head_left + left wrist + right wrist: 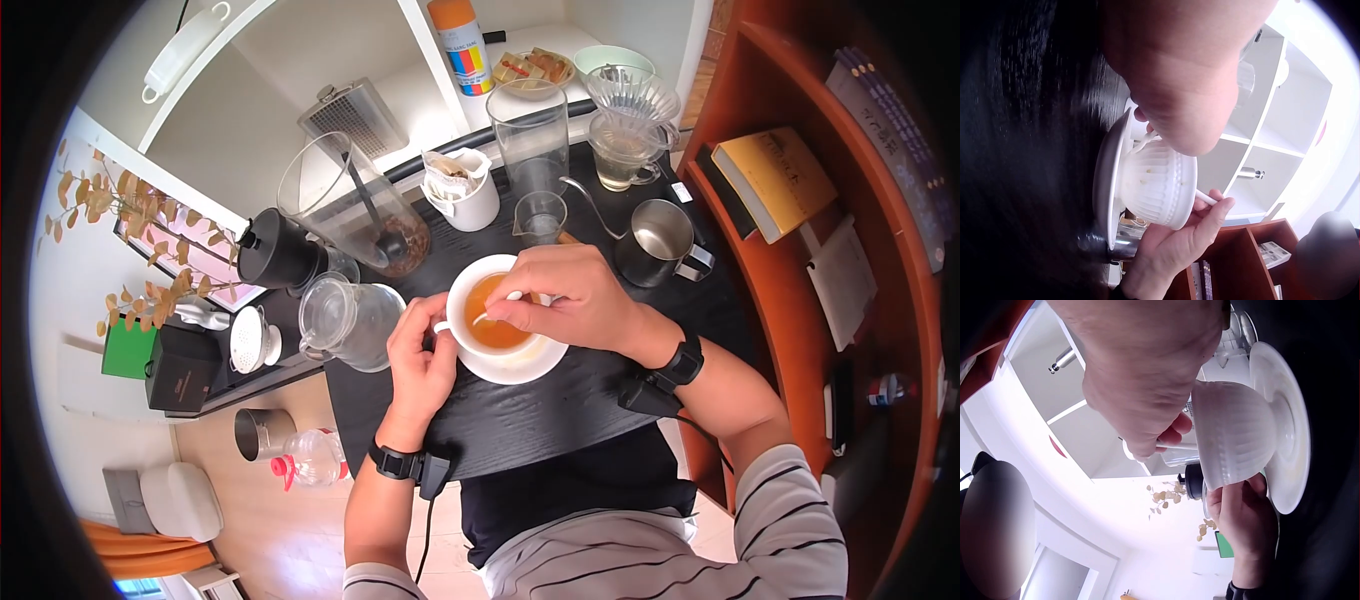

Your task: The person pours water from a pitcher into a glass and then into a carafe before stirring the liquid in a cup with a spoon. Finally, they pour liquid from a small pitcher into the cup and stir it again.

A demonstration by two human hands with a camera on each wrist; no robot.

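A white ribbed cup (462, 300) of amber liquid (484, 330) stands on a white saucer (512, 372) near the table's front edge. My left hand (420, 355) pinches the cup's handle (1143, 142) on the left side. From the right, my right hand (570, 300) pinches a white spoon (1175, 445), whose lower end dips into the cup. In the right wrist view the cup (1235, 431) stands upright on its saucer (1297, 444), with my left hand (1247, 519) against its side.
Behind the cup are a small glass pitcher (540, 214), a white canister (470, 205) and tall glass vessels (530, 125). A glass server (350, 318) stands left, a steel gooseneck kettle (655, 245) right. A black grinder (275, 250) is farther left, a wooden bookshelf (790, 90) at right.
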